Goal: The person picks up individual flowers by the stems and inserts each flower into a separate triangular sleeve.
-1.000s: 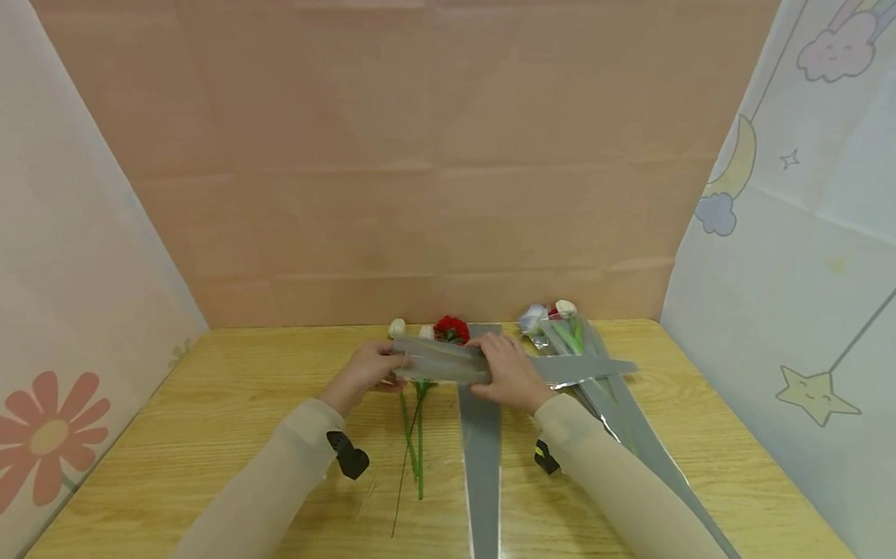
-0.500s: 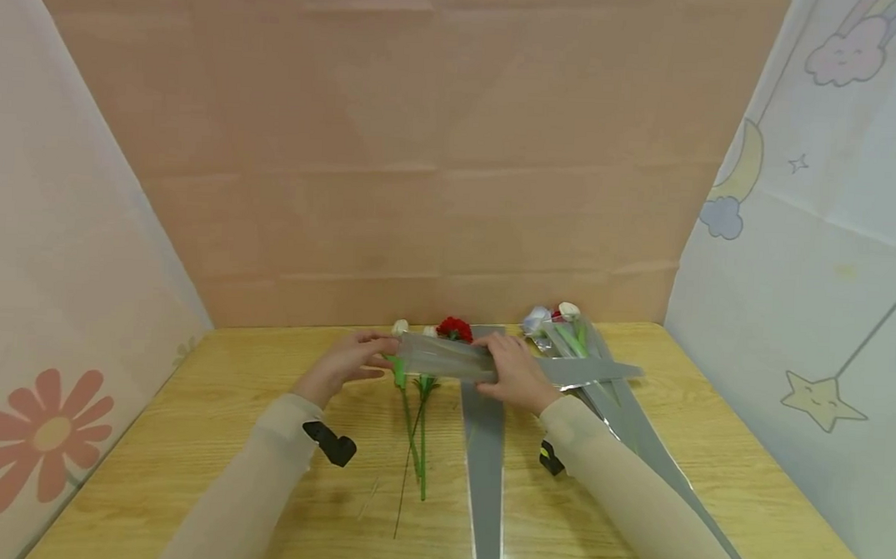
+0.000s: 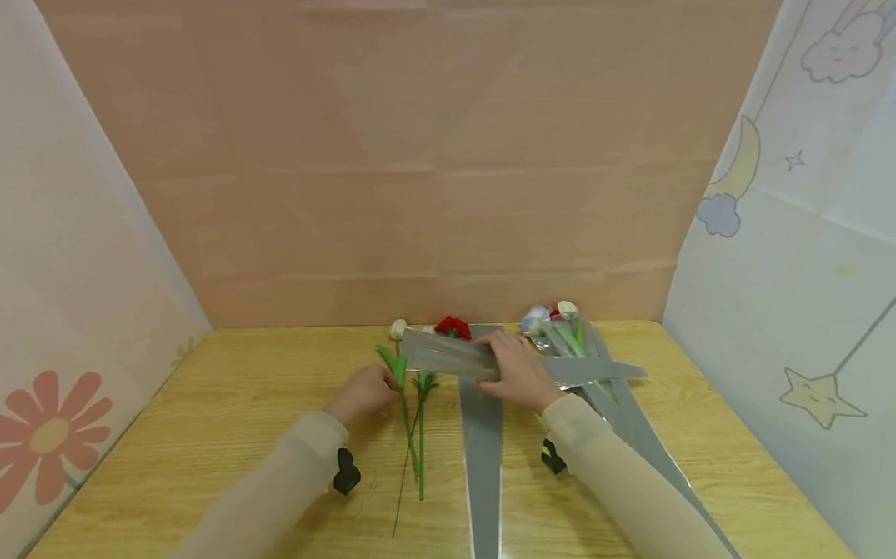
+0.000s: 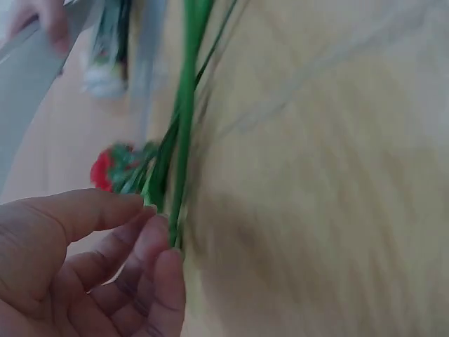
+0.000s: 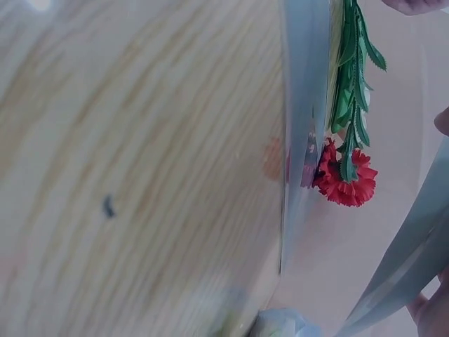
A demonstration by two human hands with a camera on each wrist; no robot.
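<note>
My left hand (image 3: 368, 390) pinches the green stem and leaves of a white tulip (image 3: 397, 329) between thumb and fingertips, seen closely in the left wrist view. Beside it lie a red carnation (image 3: 453, 327) and another white bloom (image 3: 428, 329), mostly covered. Their green stems (image 3: 421, 453) cross and run toward the front, along with a thin dark stem (image 3: 398, 511). With my right hand (image 3: 521, 373) I grip a grey, see-through flower sleeve (image 3: 445, 354). It lies sideways above the flowers, wide end to the left and narrow end to the right.
A second grey sleeve (image 3: 480, 473) lies lengthwise on the wooden table (image 3: 223, 436). To the right are flowers in a wrapper, with a white bloom (image 3: 567, 309) and a pale blue bloom (image 3: 534, 318). A long grey strip (image 3: 679, 481) reaches the front right. Cloth screens surround the table.
My left hand lets go of the sleeve's wide end, draws back left, then comes down to the white tulip's stem. My right hand stays in place with the sleeve.
</note>
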